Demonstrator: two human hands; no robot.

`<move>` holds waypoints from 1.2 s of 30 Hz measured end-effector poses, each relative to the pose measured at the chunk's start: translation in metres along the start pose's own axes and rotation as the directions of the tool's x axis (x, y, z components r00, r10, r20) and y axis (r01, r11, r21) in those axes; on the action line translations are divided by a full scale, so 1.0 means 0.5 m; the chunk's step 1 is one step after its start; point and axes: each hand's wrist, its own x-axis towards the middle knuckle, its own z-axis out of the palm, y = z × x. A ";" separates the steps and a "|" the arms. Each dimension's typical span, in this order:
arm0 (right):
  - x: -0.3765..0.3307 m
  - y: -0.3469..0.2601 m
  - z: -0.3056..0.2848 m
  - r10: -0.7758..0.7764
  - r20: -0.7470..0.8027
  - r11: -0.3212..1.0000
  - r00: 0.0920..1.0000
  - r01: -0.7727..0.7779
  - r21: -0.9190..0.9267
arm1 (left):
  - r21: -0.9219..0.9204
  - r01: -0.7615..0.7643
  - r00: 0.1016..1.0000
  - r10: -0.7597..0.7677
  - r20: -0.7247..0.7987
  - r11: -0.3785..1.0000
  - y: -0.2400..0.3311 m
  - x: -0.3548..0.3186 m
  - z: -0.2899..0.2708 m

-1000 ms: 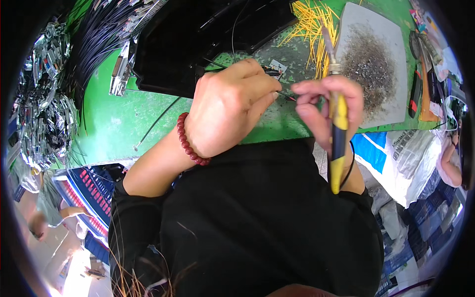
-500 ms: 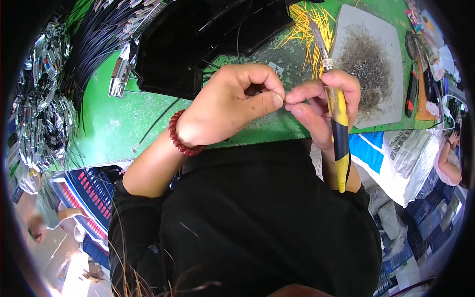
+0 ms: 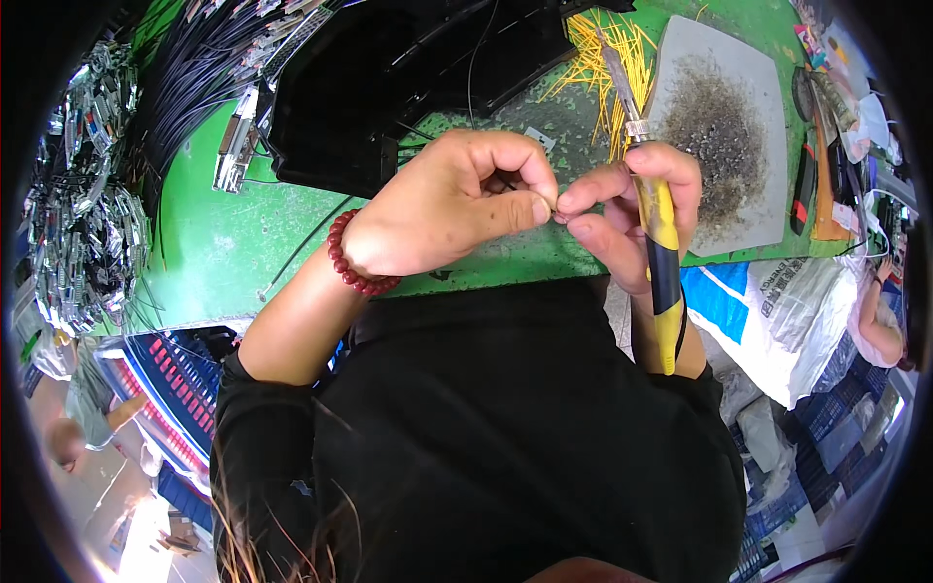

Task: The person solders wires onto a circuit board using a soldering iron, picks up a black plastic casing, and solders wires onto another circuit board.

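A soldering iron [image 3: 665,282] with a yellow and black handle rests in my right hand [image 3: 620,248], its metal tip pointing away from me. The thumb and a finger of that hand also pinch close together at the fingertips of my left hand [image 3: 447,209]. My left thumb and forefinger are pressed together on something too small to make out. Both hands meet above the near edge of the green table [image 3: 233,282]. A large black plastic housing [image 3: 335,112] lies just beyond my left hand, with a thin wire hanging over it.
Yellow wires [image 3: 583,73] lie behind the iron's tip, beside a grey board [image 3: 763,83] covered with dark crumbs. Black wires [image 3: 180,117] and silvery parts [image 3: 83,233] fill the left. Black-and-red cutter [image 3: 806,189] and white sack [image 3: 792,330] are right. Other people show at both sides.
My hands stay together, with only slight shifts of the fingers. The soldering iron has moved a little to the left with my right hand.
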 end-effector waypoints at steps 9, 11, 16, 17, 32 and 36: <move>-0.003 0.000 -0.004 0.018 0.018 0.999 1.000 -0.017 -0.040 | 0.014 -0.032 0.999 0.032 0.018 0.999 -0.005 0.002 -0.001; -0.004 0.000 -0.004 -0.003 0.021 0.997 1.000 0.005 -0.071 | 0.033 -0.007 0.999 0.005 0.036 0.999 -0.006 0.001 -0.004; -0.006 0.001 -0.005 -0.051 0.101 0.910 0.994 0.088 -0.405 | 0.165 0.036 0.998 -0.026 -0.062 0.986 0.001 -0.006 0.007; -0.010 0.010 -0.002 -0.073 0.080 0.924 0.994 0.098 -0.369 | 0.249 0.059 0.992 -0.029 -0.122 0.967 0.003 -0.009 0.011; -0.006 0.004 0.001 0.085 -0.023 0.980 0.996 -0.087 -0.179 | 0.593 -0.104 0.960 0.237 -0.151 0.798 0.003 -0.006 0.013; -0.015 0.010 0.005 0.039 -0.044 0.975 0.998 -0.048 -0.219 | 0.566 -0.088 0.966 0.209 -0.153 0.820 0.004 -0.006 0.016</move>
